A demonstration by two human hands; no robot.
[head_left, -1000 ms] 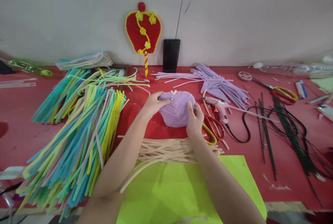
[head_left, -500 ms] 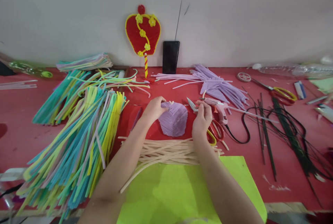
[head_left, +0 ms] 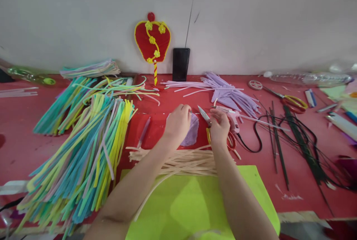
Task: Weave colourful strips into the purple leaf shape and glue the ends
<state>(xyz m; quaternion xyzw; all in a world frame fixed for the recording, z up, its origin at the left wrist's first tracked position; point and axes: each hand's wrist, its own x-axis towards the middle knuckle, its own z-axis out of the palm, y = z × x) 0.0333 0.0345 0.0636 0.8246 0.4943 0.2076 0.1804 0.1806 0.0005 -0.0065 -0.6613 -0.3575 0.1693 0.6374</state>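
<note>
My left hand (head_left: 178, 123) is closed, fingertips together, above a flat purple fan-shaped piece (head_left: 192, 132) made of pipe cleaners. It covers the piece's left part, and what its fingers hold is too small to make out. My right hand (head_left: 219, 123) is closed around the middle of a pair of scissors (head_left: 204, 114). Their blade points away to the left, and parts of the red and yellow handles show on either side of the wrist. Just behind this hand lies a pink glue gun (head_left: 234, 118) with a glue stick (head_left: 262, 122) in it.
Beige pipe cleaners (head_left: 189, 162) and a lime-green sheet (head_left: 184, 199) lie under my forearms. Multicoloured pipe cleaners (head_left: 83, 162) are heaped at left, purple ones (head_left: 237, 93) behind. A phone (head_left: 180, 64) and a red fan (head_left: 153, 43) lean on the wall. Green stems (head_left: 304, 143) lie right.
My left hand has moved right, over the purple piece, hiding more of it. My right hand stays by the scissors, whose yellow handle now shows left of the wrist. The view has shifted slightly.
</note>
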